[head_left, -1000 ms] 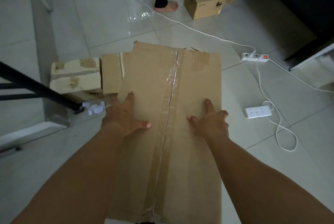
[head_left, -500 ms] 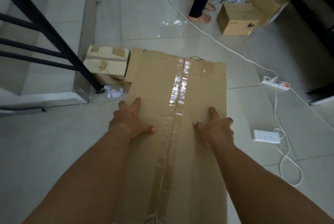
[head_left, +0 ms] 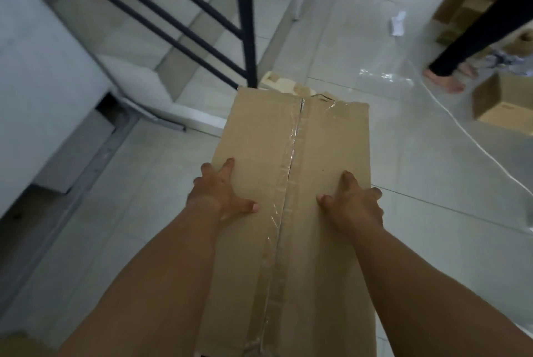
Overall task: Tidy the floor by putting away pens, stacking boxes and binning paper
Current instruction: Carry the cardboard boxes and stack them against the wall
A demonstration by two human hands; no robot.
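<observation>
Left hand (head_left: 215, 198) & right hand (head_left: 353, 206) flat on the big taped box (head_left: 326, 137), set apart either side of the seam, fingers straight, pressing not gripping. Box's far end is just short of the small pale box (head_left: 277, 84). Stacking's barely begun imo: open box (head_left: 496, 105) loose at right, paper scraps (head_left: 504, 56) unbinned, no pens in view

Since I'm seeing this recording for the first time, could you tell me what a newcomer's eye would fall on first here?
A long taped cardboard box fills the centre, with the left hand and right hand resting on its top either side of the tape seam. A black stair railing slants across the upper left, and at the upper right another person's bare foot stands on the tiles near an open box.
</observation>
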